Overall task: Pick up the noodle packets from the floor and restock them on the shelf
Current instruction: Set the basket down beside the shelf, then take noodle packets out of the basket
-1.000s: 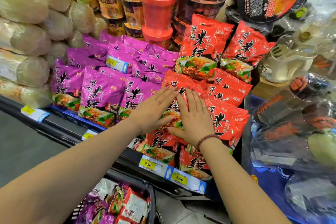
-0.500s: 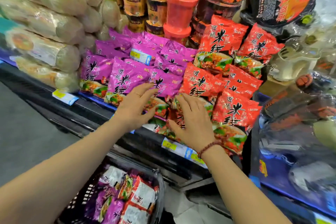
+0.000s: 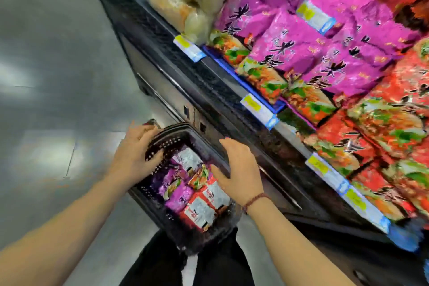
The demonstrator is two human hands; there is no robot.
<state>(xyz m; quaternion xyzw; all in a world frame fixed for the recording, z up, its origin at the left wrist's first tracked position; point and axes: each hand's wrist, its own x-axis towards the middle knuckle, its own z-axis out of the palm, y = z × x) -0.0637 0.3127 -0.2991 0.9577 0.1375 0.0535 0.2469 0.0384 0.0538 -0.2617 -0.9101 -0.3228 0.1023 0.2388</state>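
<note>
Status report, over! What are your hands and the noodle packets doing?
Left hand grips the basket. Right hand open, hovering over noodle packets inside. Nothing blocking them.

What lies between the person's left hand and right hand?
In the head view, between the left hand and right hand lie the wall of the black perforated plastic basket and the purple, red and silver noodle packets inside it.

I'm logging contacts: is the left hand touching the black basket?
Touching. The head view shows the left hand on the rim of the black basket, thumb lying across its perforated wall and fingers over the edge; no gap shows.
</note>
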